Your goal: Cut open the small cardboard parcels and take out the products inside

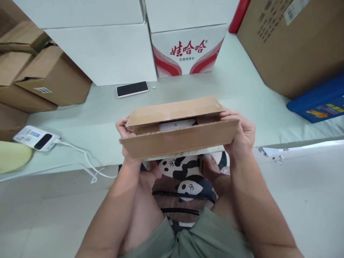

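I hold a flat brown cardboard box (179,138) in front of me, above my knees and at the near edge of a pale green table (236,86). My left hand (124,130) grips its left end, fingers curled over the top flap. My right hand (242,134) grips the right end the same way. The top flaps are nearly closed, leaving a narrow gap where something white (176,125) shows inside.
A black phone (132,89) lies on the table behind the box. Large white cartons (104,50), one with red print (188,50), stand at the back. Brown boxes (51,77) sit left, another (292,46) and a blue pack (319,100) right. A white device with cable (37,139) lies left.
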The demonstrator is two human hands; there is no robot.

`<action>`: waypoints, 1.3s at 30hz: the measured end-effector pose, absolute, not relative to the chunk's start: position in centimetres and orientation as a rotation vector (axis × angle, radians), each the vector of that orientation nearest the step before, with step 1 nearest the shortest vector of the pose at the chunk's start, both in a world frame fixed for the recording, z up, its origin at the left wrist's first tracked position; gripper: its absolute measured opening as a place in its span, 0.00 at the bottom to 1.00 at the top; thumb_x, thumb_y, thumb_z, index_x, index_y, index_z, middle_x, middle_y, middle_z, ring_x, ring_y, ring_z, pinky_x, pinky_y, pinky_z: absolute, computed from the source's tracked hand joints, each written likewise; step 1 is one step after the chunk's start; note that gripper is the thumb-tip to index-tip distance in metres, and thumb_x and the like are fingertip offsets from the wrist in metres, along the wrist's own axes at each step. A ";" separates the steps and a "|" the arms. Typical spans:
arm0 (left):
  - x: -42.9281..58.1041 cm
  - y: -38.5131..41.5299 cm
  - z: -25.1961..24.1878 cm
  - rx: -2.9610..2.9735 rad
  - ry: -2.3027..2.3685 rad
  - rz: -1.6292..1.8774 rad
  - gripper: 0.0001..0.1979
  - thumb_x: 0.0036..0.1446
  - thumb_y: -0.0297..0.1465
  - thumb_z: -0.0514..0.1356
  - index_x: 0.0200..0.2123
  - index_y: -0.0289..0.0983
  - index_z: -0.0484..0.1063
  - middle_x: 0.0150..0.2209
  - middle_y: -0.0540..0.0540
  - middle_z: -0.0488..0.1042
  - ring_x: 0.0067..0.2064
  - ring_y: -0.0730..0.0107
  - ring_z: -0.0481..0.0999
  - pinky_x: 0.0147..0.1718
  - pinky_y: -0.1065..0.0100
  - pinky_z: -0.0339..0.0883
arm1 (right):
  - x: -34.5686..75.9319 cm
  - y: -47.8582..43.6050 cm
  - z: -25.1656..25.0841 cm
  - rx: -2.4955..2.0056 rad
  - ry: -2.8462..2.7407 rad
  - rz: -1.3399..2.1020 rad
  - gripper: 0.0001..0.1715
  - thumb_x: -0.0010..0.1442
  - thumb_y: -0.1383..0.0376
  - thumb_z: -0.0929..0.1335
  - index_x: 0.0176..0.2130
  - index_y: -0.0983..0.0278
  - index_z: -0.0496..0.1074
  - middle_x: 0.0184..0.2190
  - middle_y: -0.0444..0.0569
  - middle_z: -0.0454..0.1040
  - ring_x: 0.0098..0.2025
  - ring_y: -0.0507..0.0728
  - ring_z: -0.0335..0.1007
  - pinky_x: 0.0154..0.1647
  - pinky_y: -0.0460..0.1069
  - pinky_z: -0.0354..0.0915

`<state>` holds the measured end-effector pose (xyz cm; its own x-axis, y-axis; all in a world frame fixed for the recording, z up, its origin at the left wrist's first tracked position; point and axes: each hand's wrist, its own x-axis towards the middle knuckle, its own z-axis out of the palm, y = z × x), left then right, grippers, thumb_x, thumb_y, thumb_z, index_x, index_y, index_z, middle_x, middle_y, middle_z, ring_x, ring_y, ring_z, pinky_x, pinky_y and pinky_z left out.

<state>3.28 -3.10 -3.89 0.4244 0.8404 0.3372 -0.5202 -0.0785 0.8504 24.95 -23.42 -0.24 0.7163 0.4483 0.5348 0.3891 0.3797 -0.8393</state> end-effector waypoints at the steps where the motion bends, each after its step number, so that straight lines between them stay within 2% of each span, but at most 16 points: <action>1: 3.3 -2.8 -3.7 1.195 0.325 1.213 0.28 0.49 0.47 0.72 0.47 0.47 0.63 0.47 0.52 0.68 0.47 0.71 0.69 0.49 0.67 0.67 | 24.9 -23.5 -0.2 -1.196 -0.850 0.100 0.22 0.61 0.41 0.71 0.34 0.54 0.83 0.42 0.46 0.83 0.53 0.61 0.79 0.67 0.63 0.66; 3: 3.1 -2.1 -3.3 1.282 0.300 1.282 0.25 0.47 0.45 0.73 0.42 0.43 0.68 0.44 0.51 0.72 0.45 0.70 0.72 0.47 0.67 0.69 | 24.9 -23.8 -0.2 -1.143 -0.914 0.235 0.33 0.53 0.32 0.71 0.42 0.52 0.84 0.52 0.47 0.81 0.61 0.66 0.74 0.71 0.66 0.63; 5: 2.7 -1.5 -2.5 1.462 0.315 1.335 0.22 0.47 0.46 0.73 0.36 0.41 0.70 0.44 0.49 0.75 0.45 0.69 0.75 0.45 0.66 0.70 | 25.2 -24.1 -0.3 -1.100 -0.981 0.354 0.43 0.45 0.28 0.73 0.50 0.51 0.82 0.61 0.46 0.76 0.70 0.69 0.64 0.74 0.67 0.58; 8: 1.9 -1.3 -0.8 1.757 0.295 1.451 0.13 0.52 0.42 0.71 0.32 0.40 0.74 0.38 0.49 0.77 0.44 0.67 0.77 0.46 0.63 0.72 | 25.8 -24.4 -0.5 -1.069 -1.047 0.423 0.47 0.43 0.30 0.75 0.55 0.48 0.79 0.64 0.44 0.74 0.75 0.69 0.56 0.78 0.66 0.51; 11: 1.2 -2.3 2.2 2.005 0.125 1.410 0.01 0.58 0.32 0.66 0.34 0.43 0.79 0.34 0.50 0.79 0.42 0.66 0.80 0.46 0.62 0.74 | 26.1 -24.5 -0.6 -1.064 -1.068 0.441 0.48 0.42 0.31 0.76 0.57 0.47 0.78 0.66 0.43 0.72 0.76 0.68 0.52 0.79 0.66 0.48; 14: 1.4 -3.5 5.8 2.367 0.069 0.915 0.06 0.62 0.35 0.63 0.39 0.46 0.82 0.42 0.49 0.83 0.47 0.60 0.81 0.51 0.58 0.75 | 26.0 -24.5 -0.5 -1.056 -1.060 0.465 0.48 0.42 0.31 0.76 0.56 0.48 0.77 0.66 0.44 0.71 0.77 0.68 0.52 0.78 0.66 0.49; 16: 2.0 -4.0 7.8 2.579 0.140 0.492 0.13 0.64 0.43 0.59 0.43 0.48 0.83 0.51 0.48 0.83 0.57 0.53 0.78 0.60 0.50 0.69 | 26.0 -24.5 -0.3 -1.062 -1.052 0.490 0.49 0.41 0.30 0.76 0.56 0.49 0.77 0.68 0.46 0.70 0.77 0.69 0.51 0.78 0.67 0.50; 18: 2.7 -4.1 9.0 2.679 0.215 0.231 0.21 0.66 0.49 0.54 0.46 0.49 0.83 0.57 0.47 0.80 0.63 0.47 0.72 0.66 0.44 0.60 | 26.0 -24.5 -0.1 -1.086 -1.050 0.504 0.51 0.39 0.28 0.75 0.54 0.51 0.78 0.68 0.47 0.69 0.77 0.71 0.50 0.78 0.68 0.50; 20: 3.1 -4.1 9.4 2.691 0.250 0.159 0.25 0.66 0.52 0.50 0.44 0.47 0.84 0.58 0.46 0.79 0.64 0.45 0.71 0.67 0.42 0.58 | 26.0 -24.6 -0.1 -1.114 -1.051 0.496 0.51 0.39 0.27 0.74 0.53 0.52 0.78 0.69 0.47 0.68 0.77 0.72 0.49 0.78 0.68 0.48; 24: 2.6 -4.2 8.8 2.646 0.246 0.268 0.28 0.69 0.49 0.45 0.33 0.42 0.81 0.54 0.44 0.80 0.57 0.49 0.75 0.64 0.43 0.59 | 26.0 -24.9 0.1 -1.141 -1.101 0.443 0.49 0.43 0.26 0.72 0.53 0.52 0.78 0.67 0.50 0.70 0.76 0.72 0.51 0.77 0.70 0.48; 28: 1.5 -4.9 8.3 2.610 0.295 0.365 0.27 0.71 0.44 0.44 0.33 0.43 0.80 0.55 0.45 0.77 0.58 0.49 0.72 0.65 0.43 0.55 | 26.3 -25.5 0.6 -1.202 -1.223 0.412 0.49 0.46 0.26 0.69 0.54 0.51 0.78 0.68 0.50 0.68 0.75 0.71 0.55 0.76 0.69 0.51; 31: 1.2 -5.0 8.0 2.549 0.283 0.444 0.28 0.71 0.43 0.43 0.33 0.42 0.80 0.56 0.44 0.76 0.58 0.48 0.70 0.66 0.42 0.55 | 26.5 -25.8 1.6 -1.297 -1.298 0.328 0.45 0.47 0.28 0.71 0.54 0.51 0.79 0.64 0.50 0.72 0.72 0.71 0.60 0.75 0.69 0.54; 33: 1.1 -4.7 7.5 2.498 0.267 0.480 0.29 0.71 0.44 0.42 0.32 0.42 0.80 0.57 0.43 0.74 0.58 0.48 0.69 0.67 0.42 0.55 | 26.4 -25.8 2.5 -1.342 -1.339 0.201 0.38 0.49 0.33 0.75 0.50 0.52 0.81 0.56 0.51 0.78 0.67 0.71 0.67 0.73 0.69 0.58; 36: 0.9 -3.9 6.5 2.408 0.195 0.513 0.32 0.71 0.47 0.41 0.30 0.41 0.80 0.59 0.43 0.71 0.60 0.49 0.67 0.69 0.45 0.55 | 25.8 -25.3 4.0 -1.320 -1.397 0.023 0.23 0.54 0.43 0.77 0.42 0.53 0.83 0.40 0.49 0.83 0.50 0.66 0.79 0.63 0.68 0.70; 39: 0.8 -3.6 5.1 2.267 0.153 0.668 0.35 0.71 0.51 0.38 0.28 0.41 0.76 0.59 0.43 0.69 0.64 0.51 0.64 0.71 0.49 0.55 | 24.7 -24.7 5.6 -1.251 -1.462 -0.034 0.10 0.59 0.52 0.76 0.38 0.53 0.83 0.30 0.45 0.82 0.36 0.60 0.80 0.51 0.63 0.77</action>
<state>0.75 -3.56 5.07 0.8565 0.3029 0.4179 -0.0910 -0.7083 0.7000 24.69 -24.72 5.59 0.2230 0.6483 0.7280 0.6814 0.4304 -0.5920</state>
